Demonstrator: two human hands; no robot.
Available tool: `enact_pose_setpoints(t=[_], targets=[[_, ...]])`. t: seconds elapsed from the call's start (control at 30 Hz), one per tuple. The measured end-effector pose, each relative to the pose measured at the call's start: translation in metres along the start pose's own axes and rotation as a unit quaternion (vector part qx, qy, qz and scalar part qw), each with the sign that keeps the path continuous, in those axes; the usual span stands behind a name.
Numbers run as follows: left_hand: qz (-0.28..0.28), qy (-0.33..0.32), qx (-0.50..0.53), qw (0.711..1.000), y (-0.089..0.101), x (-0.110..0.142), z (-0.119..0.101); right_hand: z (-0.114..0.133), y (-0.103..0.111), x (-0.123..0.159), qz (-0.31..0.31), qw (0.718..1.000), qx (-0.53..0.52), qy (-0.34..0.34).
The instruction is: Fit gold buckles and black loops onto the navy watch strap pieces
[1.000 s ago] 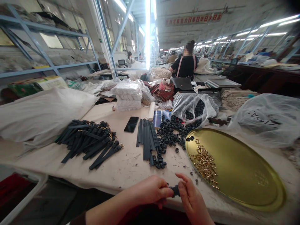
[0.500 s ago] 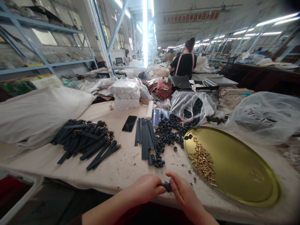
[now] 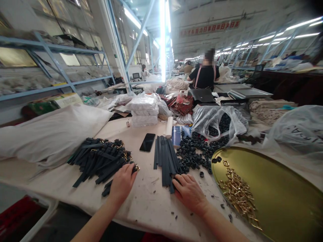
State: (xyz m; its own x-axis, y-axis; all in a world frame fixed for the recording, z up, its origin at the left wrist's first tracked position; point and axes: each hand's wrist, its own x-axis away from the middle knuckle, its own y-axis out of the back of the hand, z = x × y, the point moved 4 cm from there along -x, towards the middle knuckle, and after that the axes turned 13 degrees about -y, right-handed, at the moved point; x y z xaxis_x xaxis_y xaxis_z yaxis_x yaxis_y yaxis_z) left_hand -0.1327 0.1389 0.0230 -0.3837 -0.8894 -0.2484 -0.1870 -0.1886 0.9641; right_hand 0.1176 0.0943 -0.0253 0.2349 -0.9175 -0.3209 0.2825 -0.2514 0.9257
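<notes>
At the right edge of a pile of black straps with gold buckles (image 3: 98,159), my left hand (image 3: 122,183) has its fingers closed on a buckled strap (image 3: 136,168). The gold buckle shows at the fingertips, while the hand covers most of the strap. My right hand (image 3: 190,193) is at the near end of a stack of plain black strips (image 3: 165,161). Its fingers curl down over dark pieces there, and what they grip is hidden. Beyond it lie many loose black loops (image 3: 194,151), spread beside the strips.
A gold oval tray (image 3: 285,188) at right holds gold buckles (image 3: 238,191). A phone (image 3: 147,142), a blue booklet (image 3: 177,135) and a white roll (image 3: 169,127) lie midtable. Behind are a plastic bag of loops (image 3: 219,124) and wrapped packs (image 3: 143,109). Someone faces away farther back.
My hands have parted from the small dark piece they held together at the table's front edge. The left moved to the strap pile, the right forward to the strips. The view shifted slightly.
</notes>
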Motion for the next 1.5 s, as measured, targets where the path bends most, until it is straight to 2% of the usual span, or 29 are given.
enact_pose_setpoints(t=[0.13, 0.2, 0.27, 0.4, 0.53, 0.63, 0.73, 0.8, 0.87, 0.9, 0.93, 1.0, 1.07, 1.13, 1.17, 1.23, 1.3, 1.37, 1.43, 1.5], targets=[[0.077, -0.053, 0.084, 0.992, -0.024, -0.021, -0.053, -0.02, 0.002, -0.011, -0.022, 0.999, 0.026, -0.031], [0.086, -0.053, 0.104, 0.989, -0.033, -0.036, -0.076, -0.036, 0.005, -0.013, -0.036, 0.997, 0.038, -0.057], [0.086, -0.03, 0.114, 0.989, -0.04, -0.05, -0.09, -0.05, 0.006, -0.013, -0.052, 0.994, 0.05, -0.082], [0.098, 0.034, 0.137, 0.985, -0.053, -0.064, -0.094, -0.063, 0.005, -0.007, -0.083, 0.99, 0.052, -0.098], [0.109, 0.066, 0.182, 0.975, -0.06, -0.062, -0.084, -0.058, 0.007, 0.001, -0.114, 0.988, 0.041, -0.091], [0.101, 0.073, 0.214, 0.969, -0.056, -0.059, -0.08, -0.052, 0.015, 0.006, -0.106, 0.99, 0.016, -0.094], [0.071, 0.053, 0.243, 0.966, -0.038, -0.052, -0.088, -0.056, 0.031, 0.013, -0.095, 0.983, -0.069, -0.143], [0.057, 0.022, 0.264, 0.962, -0.021, -0.041, -0.101, -0.066, 0.041, 0.02, -0.084, 0.954, -0.181, -0.222], [0.078, -0.021, 0.302, 0.95, -0.007, -0.024, -0.12, -0.073, 0.048, 0.03, -0.058, 0.898, -0.321, -0.295], [0.108, -0.045, 0.332, 0.936, -0.003, -0.014, -0.131, -0.073, 0.05, 0.034, -0.039, 0.869, -0.38, -0.314], [0.159, -0.066, 0.377, 0.91, -0.003, -0.003, -0.143, -0.069, 0.051, 0.038, -0.018, 0.848, -0.423, -0.319], [0.244, -0.058, 0.471, 0.846, -0.007, 0.016, -0.164, -0.055, 0.052, 0.044, 0.026, 0.833, -0.46, -0.306], [0.287, 0.007, 0.573, 0.767, -0.017, 0.028, -0.178, -0.04, 0.048, 0.048, 0.074, 0.844, -0.449, -0.284], [0.286, 0.094, 0.659, 0.689, -0.027, 0.031, -0.185, -0.032, 0.043, 0.048, 0.112, 0.866, -0.412, -0.261], [0.28, 0.134, 0.69, 0.654, -0.032, 0.031, -0.186, -0.034, 0.041, 0.047, 0.111, 0.886, -0.371, -0.255], [0.268, 0.197, 0.725, 0.603, -0.038, 0.029, -0.185, -0.047, 0.04, 0.041, 0.07, 0.929, -0.255, -0.258], [0.261, 0.241, 0.75, 0.559, -0.04, 0.026, -0.182, -0.065, 0.042, 0.03, 0.018, 0.953, -0.148, -0.264], [0.254, 0.266, 0.768, 0.525, -0.039, 0.024, -0.179, -0.078, 0.04, 0.015, 0.005, 0.962, -0.098, -0.254], [0.248, 0.275, 0.779, 0.506, -0.039, 0.022, -0.178, -0.079, 0.036, -0.001, 0.019, 0.971, -0.073, -0.227], [0.241, 0.275, 0.784, 0.502, -0.04, 0.021, -0.177, -0.072, 0.03, -0.016, 0.036, 0.98, -0.037, -0.193]])
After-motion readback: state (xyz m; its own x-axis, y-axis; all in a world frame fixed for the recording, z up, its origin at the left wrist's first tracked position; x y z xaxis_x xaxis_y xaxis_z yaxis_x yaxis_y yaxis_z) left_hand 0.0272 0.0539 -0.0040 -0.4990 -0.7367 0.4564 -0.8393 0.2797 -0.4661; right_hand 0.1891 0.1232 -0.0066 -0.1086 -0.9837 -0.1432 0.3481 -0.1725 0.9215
